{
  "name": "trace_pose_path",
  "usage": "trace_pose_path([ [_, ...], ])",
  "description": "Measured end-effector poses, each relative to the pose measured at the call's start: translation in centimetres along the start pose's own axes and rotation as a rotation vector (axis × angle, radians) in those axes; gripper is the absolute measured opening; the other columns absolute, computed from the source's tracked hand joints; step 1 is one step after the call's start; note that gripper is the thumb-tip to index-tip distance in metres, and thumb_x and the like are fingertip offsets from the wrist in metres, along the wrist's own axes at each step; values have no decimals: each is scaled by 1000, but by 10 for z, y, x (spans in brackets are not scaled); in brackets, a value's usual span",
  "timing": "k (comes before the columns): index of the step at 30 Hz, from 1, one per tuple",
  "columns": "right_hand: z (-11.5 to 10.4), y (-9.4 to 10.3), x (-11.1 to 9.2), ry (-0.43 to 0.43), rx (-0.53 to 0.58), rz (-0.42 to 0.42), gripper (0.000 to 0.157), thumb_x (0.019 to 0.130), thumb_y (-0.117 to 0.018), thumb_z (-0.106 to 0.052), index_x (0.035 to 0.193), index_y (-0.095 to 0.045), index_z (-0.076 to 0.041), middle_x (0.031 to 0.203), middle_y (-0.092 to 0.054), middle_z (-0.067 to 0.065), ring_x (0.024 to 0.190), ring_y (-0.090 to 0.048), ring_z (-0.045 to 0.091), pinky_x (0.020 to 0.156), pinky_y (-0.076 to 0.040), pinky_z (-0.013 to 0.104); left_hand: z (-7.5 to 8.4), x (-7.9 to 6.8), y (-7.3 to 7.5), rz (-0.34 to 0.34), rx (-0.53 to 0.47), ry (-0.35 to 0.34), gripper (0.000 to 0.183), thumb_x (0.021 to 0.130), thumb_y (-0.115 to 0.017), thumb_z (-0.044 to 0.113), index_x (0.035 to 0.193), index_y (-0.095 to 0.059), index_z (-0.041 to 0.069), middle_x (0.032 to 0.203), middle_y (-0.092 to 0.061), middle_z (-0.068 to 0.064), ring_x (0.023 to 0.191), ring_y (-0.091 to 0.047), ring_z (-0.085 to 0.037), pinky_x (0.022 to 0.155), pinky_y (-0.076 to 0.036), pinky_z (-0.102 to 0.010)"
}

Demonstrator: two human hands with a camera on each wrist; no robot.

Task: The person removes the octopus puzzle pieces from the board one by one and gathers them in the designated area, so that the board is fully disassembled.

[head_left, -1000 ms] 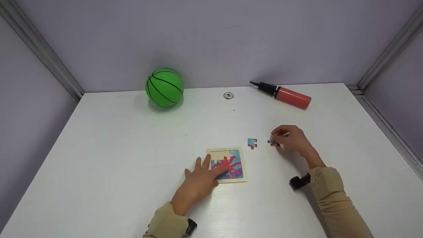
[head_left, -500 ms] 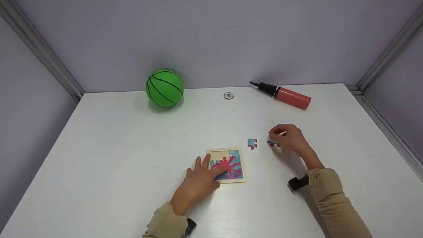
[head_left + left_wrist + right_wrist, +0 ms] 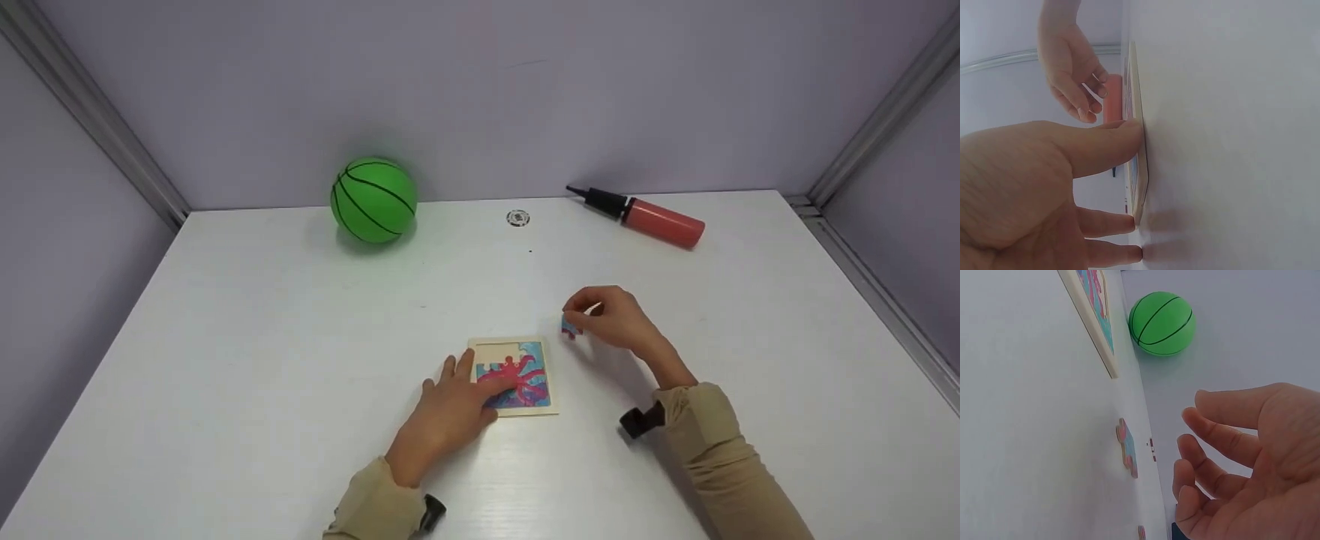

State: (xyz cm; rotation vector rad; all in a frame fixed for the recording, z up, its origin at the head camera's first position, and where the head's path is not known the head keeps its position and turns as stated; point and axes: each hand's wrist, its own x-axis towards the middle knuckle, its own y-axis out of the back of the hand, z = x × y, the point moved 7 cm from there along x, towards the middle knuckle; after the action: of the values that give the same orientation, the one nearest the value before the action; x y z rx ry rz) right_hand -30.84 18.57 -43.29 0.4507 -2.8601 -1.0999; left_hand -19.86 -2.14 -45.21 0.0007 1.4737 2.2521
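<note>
A small wooden-framed jigsaw puzzle (image 3: pixel 551 386) with a pink octopus on blue lies in front of me, its upper-left part bare wood. My left hand (image 3: pixel 442 416) rests on it with fingers spread, one finger on the picture and the thumb at the near edge. My right hand (image 3: pixel 611 319) hovers just above a loose blue and pink puzzle piece (image 3: pixel 568 327) right of the frame. In the right wrist view its fingers are loosely bent with nothing between them, and the puzzle piece (image 3: pixel 1127 449) lies on the table. A second puzzle piece (image 3: pixel 1141 532) shows at the bottom edge there.
At the back left of the white table (image 3: pixel 262 315) sits a green ball (image 3: pixel 373 200) with black lines. A red and black hand pump (image 3: pixel 664 223) lies at the back right. A small round black-and-white disc (image 3: pixel 517 217) lies between them.
My right hand has moved left, from the farther puzzle piece to above the one nearer the frame. The left hand stays in place on the puzzle.
</note>
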Motion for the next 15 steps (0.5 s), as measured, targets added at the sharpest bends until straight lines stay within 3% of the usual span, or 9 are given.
trace_pose_path([
  [8, -6, -14, 3, -12, 55, -31, 14, 91, -66, -18, 99, -70, -7, 90, -66, 6, 75, -60, 22, 67, -47, 29, 0, 0, -1, -3, -3, 10, 44, 93, -62, 21, 135, -55, 33, 153, -22, -24, 137, -20, -52, 98, -25, -72],
  [15, -19, -22, 3, 46, 51, -40, 12, 90, -67, -18, 93, -71, -7, 86, -66, 5, 73, -58, 18, 65, -48, 28, 1, -1, 1, 18, -2, -18, 43, 93, -62, 20, 133, -57, 32, 153, -24, -21, 138, -22, -48, 97, -26, -72],
])
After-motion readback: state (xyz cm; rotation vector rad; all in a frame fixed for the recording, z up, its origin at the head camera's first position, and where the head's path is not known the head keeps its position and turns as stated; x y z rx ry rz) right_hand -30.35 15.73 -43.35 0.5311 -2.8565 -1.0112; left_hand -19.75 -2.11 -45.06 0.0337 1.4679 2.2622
